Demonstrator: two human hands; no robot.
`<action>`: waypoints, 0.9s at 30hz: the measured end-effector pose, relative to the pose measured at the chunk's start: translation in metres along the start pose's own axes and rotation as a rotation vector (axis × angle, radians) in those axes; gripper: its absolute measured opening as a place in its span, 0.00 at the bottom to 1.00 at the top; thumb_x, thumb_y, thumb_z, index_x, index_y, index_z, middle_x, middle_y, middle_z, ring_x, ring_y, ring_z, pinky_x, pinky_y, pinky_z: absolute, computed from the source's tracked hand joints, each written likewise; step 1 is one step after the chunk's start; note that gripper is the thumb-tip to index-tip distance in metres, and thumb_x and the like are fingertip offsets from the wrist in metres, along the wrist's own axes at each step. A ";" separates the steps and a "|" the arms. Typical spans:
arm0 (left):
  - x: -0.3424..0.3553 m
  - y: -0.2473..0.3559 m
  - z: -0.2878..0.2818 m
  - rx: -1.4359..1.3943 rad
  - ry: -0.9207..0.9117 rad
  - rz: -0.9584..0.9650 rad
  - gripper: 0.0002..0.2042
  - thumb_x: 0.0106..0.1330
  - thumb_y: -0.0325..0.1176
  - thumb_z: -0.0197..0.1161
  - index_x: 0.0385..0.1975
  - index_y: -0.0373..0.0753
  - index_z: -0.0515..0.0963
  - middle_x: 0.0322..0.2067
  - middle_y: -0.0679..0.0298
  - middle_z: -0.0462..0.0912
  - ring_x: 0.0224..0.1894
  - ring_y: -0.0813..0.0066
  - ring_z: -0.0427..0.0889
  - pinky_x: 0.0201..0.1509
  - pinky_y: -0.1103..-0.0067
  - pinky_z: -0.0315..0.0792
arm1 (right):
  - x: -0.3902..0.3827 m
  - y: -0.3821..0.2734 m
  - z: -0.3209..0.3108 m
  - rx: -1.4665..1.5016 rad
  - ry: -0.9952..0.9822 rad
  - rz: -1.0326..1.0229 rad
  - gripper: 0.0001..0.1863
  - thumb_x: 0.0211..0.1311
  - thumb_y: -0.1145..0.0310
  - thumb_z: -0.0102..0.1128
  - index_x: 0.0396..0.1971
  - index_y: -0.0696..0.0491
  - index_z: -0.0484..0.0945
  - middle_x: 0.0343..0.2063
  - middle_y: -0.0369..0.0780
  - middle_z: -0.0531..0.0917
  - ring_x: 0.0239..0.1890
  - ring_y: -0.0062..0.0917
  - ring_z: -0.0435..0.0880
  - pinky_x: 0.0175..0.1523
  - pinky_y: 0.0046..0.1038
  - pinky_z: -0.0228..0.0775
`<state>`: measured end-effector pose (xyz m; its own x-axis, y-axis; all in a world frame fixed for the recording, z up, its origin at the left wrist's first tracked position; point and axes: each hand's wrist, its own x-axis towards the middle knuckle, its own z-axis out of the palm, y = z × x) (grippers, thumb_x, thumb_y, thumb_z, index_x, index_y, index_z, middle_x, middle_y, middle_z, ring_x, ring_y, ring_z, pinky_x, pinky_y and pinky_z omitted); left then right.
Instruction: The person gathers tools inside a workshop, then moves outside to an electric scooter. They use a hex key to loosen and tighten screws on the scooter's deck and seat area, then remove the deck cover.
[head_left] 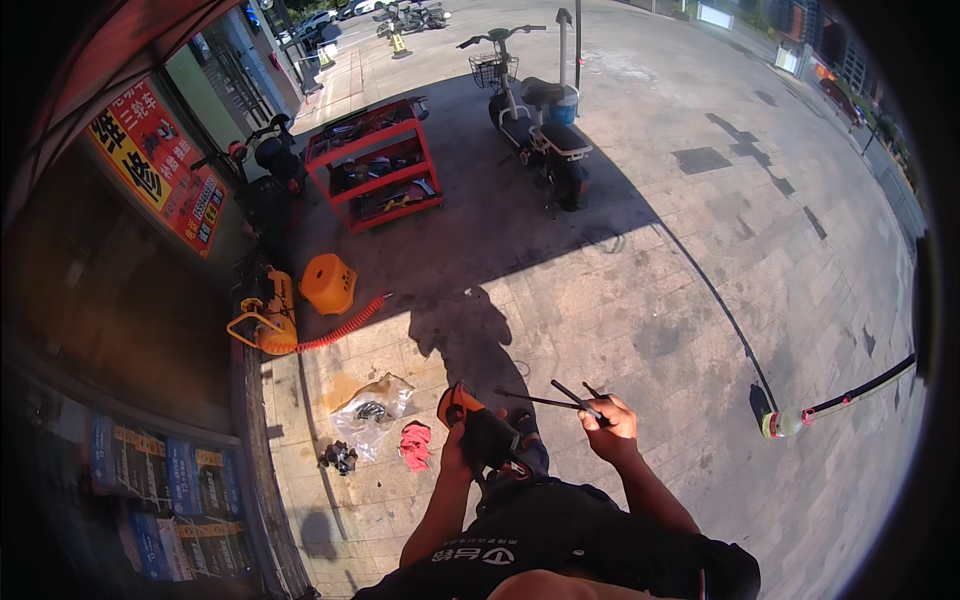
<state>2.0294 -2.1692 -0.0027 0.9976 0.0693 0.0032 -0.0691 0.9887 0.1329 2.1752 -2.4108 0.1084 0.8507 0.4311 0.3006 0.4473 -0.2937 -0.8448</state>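
Note:
My left hand (pixel 456 452) is wrapped round an orange and black object (pixel 487 436), held low in front of my body. It looks like a tool or its case, but its exact kind is hard to make out in the shade. Off to the right, my right hand (pixel 612 434) is closed on several thin dark rod-like tools (pixel 566 392), which fan out toward the left and away from me. Whether they are levers, screwdrivers or keys I cannot tell. The rod ends lie a little right of the orange object, apart from it.
On the paving at left lie a red cloth (pixel 415 445), a clear plastic bag (pixel 372 412) and dark parts (pixel 340 457). Beyond are an orange stool (pixel 328 283), a yellow compressor (pixel 272 315) with a red coiled hose (pixel 345 330), a red tool cart (pixel 372 165) and a scooter (pixel 535 120).

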 end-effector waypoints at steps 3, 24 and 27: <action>0.096 0.030 0.001 0.087 0.127 -0.095 0.37 0.61 0.50 0.64 0.65 0.34 0.61 0.66 0.44 0.60 0.63 0.48 0.69 0.66 0.57 0.65 | 0.079 0.014 0.014 -0.025 -0.009 -0.021 0.07 0.50 0.75 0.67 0.31 0.53 0.82 0.26 0.39 0.81 0.21 0.26 0.80 0.28 0.26 0.71; 0.615 0.286 -0.005 0.101 0.021 0.183 0.31 0.61 0.43 0.65 0.62 0.34 0.65 0.56 0.47 0.72 0.53 0.52 0.79 0.56 0.57 0.75 | 0.724 0.177 0.105 0.175 -0.172 -0.181 0.15 0.61 0.77 0.54 0.48 0.55 0.79 0.33 0.45 0.83 0.35 0.35 0.84 0.40 0.30 0.75; 0.658 0.328 -0.025 0.143 0.064 0.352 0.31 0.61 0.44 0.64 0.61 0.34 0.65 0.57 0.45 0.70 0.49 0.51 0.81 0.50 0.56 0.79 | 0.830 0.199 0.114 0.094 -0.123 -0.260 0.16 0.60 0.79 0.53 0.48 0.56 0.80 0.29 0.43 0.83 0.30 0.32 0.83 0.35 0.26 0.73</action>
<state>2.6628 -1.7960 0.0183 0.9101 0.4143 0.0118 -0.4017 0.8746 0.2715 2.9386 -2.0145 0.1398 0.6684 0.5832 0.4616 0.6136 -0.0815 -0.7854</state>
